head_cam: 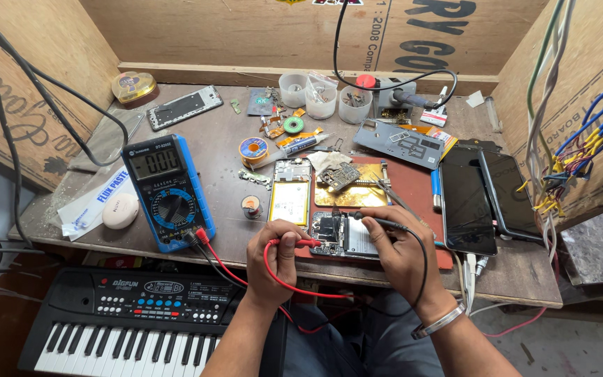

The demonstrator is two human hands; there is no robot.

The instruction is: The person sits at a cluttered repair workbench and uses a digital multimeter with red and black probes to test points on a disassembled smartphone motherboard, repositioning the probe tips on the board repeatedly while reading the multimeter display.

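board: opened phone (340,236) at bench (232,146) front edge, between both hands
left hand (278,257): grip closed on red probe (303,242), tip at board
right hand (393,250): grip closed on black probe (378,220)
around: multimeter (167,190) left, two dark phones (486,197) right, keyboard (134,318) below

Bare bench strip between multimeter (167,192) and opened phone (291,192); solder spool (251,206) intrudes; phones (486,195) block right.

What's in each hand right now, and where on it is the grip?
Left hand pinches the red multimeter probe at its handle; right hand holds the black probe along its shaft, both tips at the opened phone.
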